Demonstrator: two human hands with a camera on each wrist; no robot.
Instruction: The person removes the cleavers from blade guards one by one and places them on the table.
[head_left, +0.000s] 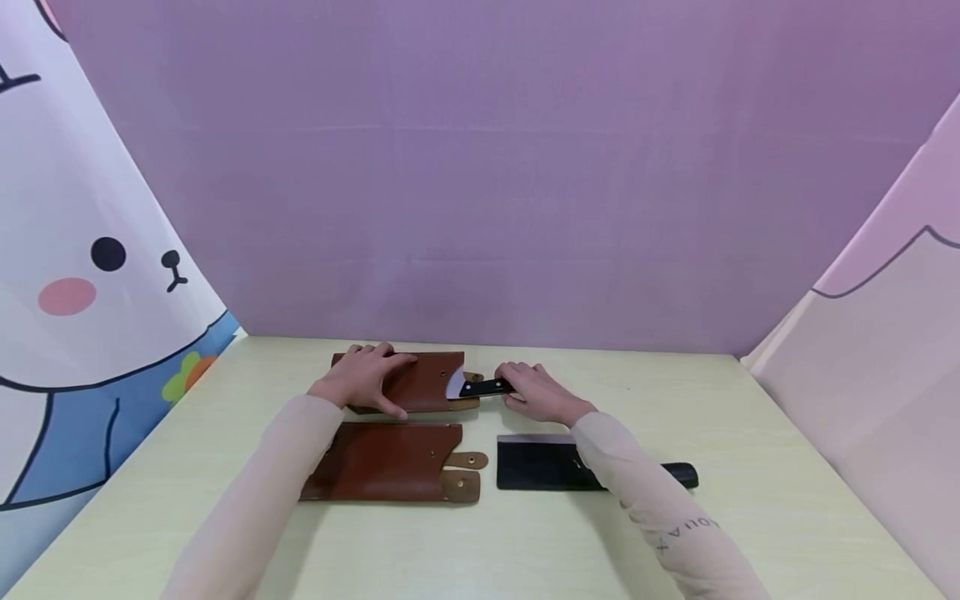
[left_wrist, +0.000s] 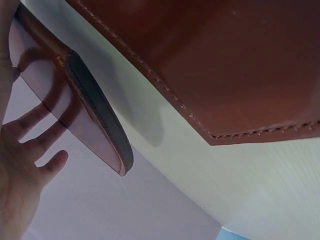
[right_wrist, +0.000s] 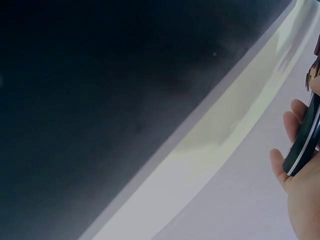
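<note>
My left hand (head_left: pixel 367 375) grips the far brown leather knife sheath (head_left: pixel 423 379), fingers across its face and thumb at its near edge. In the left wrist view this sheath (left_wrist: pixel 95 105) is tilted above the table, with a shadow beneath. My right hand (head_left: pixel 542 392) holds a knife by its black riveted handle (head_left: pixel 486 387). Only the heel of its blade (head_left: pixel 454 383) shows at the sheath's mouth; the rest is hidden. In the right wrist view my fingers are around the handle (right_wrist: pixel 302 142).
Nearer me lies a second brown sheath (head_left: pixel 390 462), its snap straps (head_left: pixel 467 460) pointing right. A black-bladed cleaver (head_left: pixel 536 465) lies on the pale table (head_left: pixel 750 500), partly under my right forearm. A purple backdrop (head_left: pixel 487 208) stands behind the table.
</note>
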